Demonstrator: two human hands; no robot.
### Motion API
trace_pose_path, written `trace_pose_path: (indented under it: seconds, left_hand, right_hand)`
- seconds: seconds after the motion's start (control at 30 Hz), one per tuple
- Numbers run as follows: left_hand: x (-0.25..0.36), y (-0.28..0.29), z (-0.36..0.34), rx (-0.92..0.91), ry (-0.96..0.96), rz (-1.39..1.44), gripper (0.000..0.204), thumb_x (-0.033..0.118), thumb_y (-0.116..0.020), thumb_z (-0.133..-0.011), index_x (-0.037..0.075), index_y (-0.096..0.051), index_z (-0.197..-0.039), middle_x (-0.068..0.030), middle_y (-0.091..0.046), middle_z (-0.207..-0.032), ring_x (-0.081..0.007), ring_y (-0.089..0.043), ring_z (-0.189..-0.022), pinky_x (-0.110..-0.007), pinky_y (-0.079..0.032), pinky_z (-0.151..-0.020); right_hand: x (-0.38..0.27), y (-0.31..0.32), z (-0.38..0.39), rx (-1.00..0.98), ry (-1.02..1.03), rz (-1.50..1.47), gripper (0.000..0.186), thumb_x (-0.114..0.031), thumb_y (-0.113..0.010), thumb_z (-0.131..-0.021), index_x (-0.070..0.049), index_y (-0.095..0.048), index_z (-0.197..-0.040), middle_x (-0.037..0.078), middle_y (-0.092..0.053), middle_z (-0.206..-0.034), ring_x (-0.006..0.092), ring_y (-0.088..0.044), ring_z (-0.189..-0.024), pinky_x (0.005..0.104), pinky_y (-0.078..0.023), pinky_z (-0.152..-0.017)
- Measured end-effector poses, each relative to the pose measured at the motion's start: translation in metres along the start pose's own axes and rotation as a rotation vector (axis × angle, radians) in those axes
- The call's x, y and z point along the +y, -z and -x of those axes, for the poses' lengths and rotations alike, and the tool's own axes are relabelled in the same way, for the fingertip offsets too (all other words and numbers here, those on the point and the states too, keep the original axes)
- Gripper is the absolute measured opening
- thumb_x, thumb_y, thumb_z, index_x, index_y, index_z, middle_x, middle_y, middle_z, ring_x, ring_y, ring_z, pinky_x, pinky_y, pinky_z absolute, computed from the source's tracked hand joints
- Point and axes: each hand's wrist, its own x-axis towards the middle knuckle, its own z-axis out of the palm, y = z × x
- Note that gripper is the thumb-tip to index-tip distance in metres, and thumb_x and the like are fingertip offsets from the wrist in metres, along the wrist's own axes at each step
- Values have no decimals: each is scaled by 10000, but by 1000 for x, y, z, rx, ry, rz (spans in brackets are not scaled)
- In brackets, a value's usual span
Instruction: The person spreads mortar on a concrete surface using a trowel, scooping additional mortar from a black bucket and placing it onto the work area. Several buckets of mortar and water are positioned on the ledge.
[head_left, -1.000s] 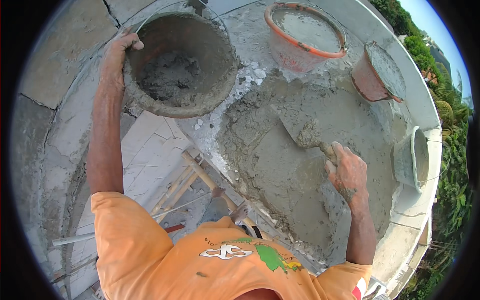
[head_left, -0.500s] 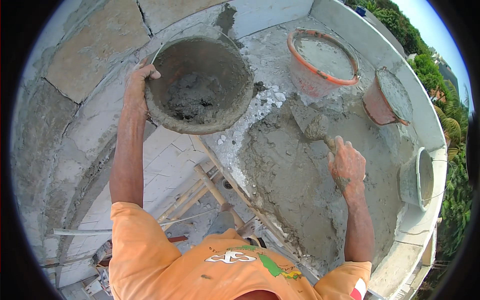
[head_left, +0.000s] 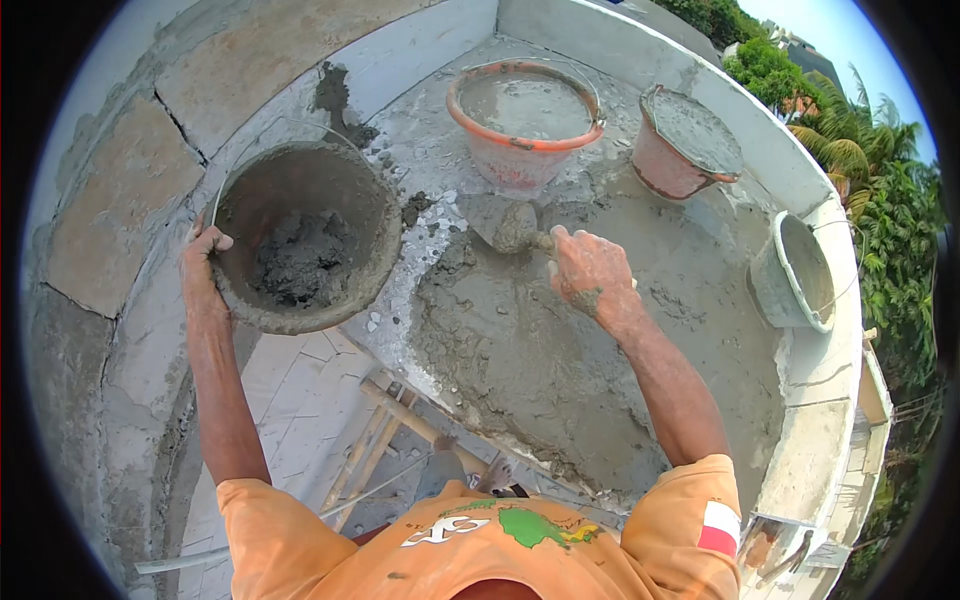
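Observation:
My left hand [head_left: 205, 245] grips the rim of a mortar-coated bucket [head_left: 350, 235], which has dark wet lumps at its bottom and a thin wire handle arched over it. My right hand [head_left: 592, 272] is closed round the handle of a mortar-caked trowel [head_left: 482, 222], whose blade lies on the upper edge of the spread wet mortar [head_left: 690, 310], just below an orange-rimmed bucket [head_left: 520, 165] full of grey slurry.
A red bucket [head_left: 665, 165] of slurry stands behind right, a pale bucket [head_left: 770, 285] against the low parapet [head_left: 805, 420]. Cracked slabs [head_left: 125, 200] line the left. Below the mortar's edge is a drop with bamboo poles [head_left: 355, 470]; trees [head_left: 890, 260] grow beyond.
My right hand and trowel have moved forward across the mortar, toward the orange-rimmed bucket. My left hand still holds the bucket, now lower in view; the camera view has shifted.

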Motion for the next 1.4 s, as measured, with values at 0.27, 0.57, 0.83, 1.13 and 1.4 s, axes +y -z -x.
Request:
trace_pose_path:
  seconds: [0.27, 0.57, 0.83, 1.13, 1.4]
  left_hand:
    - [-10, 14, -13, -98, 15, 96, 347, 31, -563, -743, 47, -556, -1090, -39, -581, -871, -168, -589, -770, -322, -532, -767]
    - [0, -18, -15, -50, -43, -16, 155, 64, -584, -760, 96, -533, -902, 0, -509, -806, -134, -517, -726, -286, -465, -702]
    - [-19, 11, -40, -190, -9, 19, 83, 198, -593, -870, 124, -561, -850, 29, -540, -828, -125, -547, -826, -295, -465, -800]
    - [-30, 44, -101, -273, -150, -159, 77, 184, -615, -848, 138, -561, -817, 32, -526, -851, -118, -504, -810, -272, -401, -773]
    - [-28, 77, -140, -345, 26, 56, 115, 198, -623, -874, 85, -609, -887, -49, -625, -931, -185, -603, -873, -334, -489, -822]
  right_hand:
    - [24, -31, 19, 33, -84, -46, 248, -175, -671, -808, -30, -555, -973, 160, -652, -810, 355, -674, -816, 454, -543, -696]
    - [77, 15, 89, -3, -306, -18, 342, -279, -682, -861, -53, -558, -1086, 171, -647, -867, 352, -665, -875, 460, -533, -731]
    - [86, 9, 138, -7, -277, -17, 390, -310, -679, -869, -66, -534, -1136, 169, -626, -860, 358, -662, -833, 464, -532, -696]
    - [94, 4, 217, -29, -454, -62, 473, -356, -689, -868, -83, -527, -1218, 162, -614, -861, 342, -660, -795, 445, -532, -665]
    - [108, 24, 311, 99, -676, -25, 455, -347, -680, -873, -71, -515, -1196, 169, -616, -863, 363, -667, -806, 463, -538, -669]
